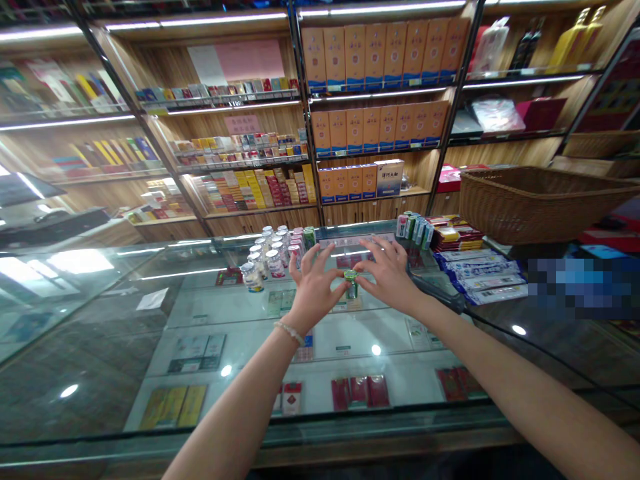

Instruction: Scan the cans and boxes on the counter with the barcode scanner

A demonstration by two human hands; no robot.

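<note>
Between my two hands, just above the glass counter, is a small green-topped container (351,284). My left hand (316,283) pinches it from the left with thumb and forefinger, the other fingers raised. From the right, my right hand (389,272) pinches the same container with its thumb and forefinger. Beyond my left hand stand rows of small clear jars with white lids (273,260), with pink containers (295,248) and green ones (309,236) beside them. Whether the held container rests on the glass is hard to tell.
The glass counter (235,333) has cigarette packs (360,392) under it. A dark handheld device (437,293) with a cable lies right of my hand. Farther right are blue-white packets (480,275), more small containers (415,229) and a wicker basket (535,207). Stocked shelves line the back.
</note>
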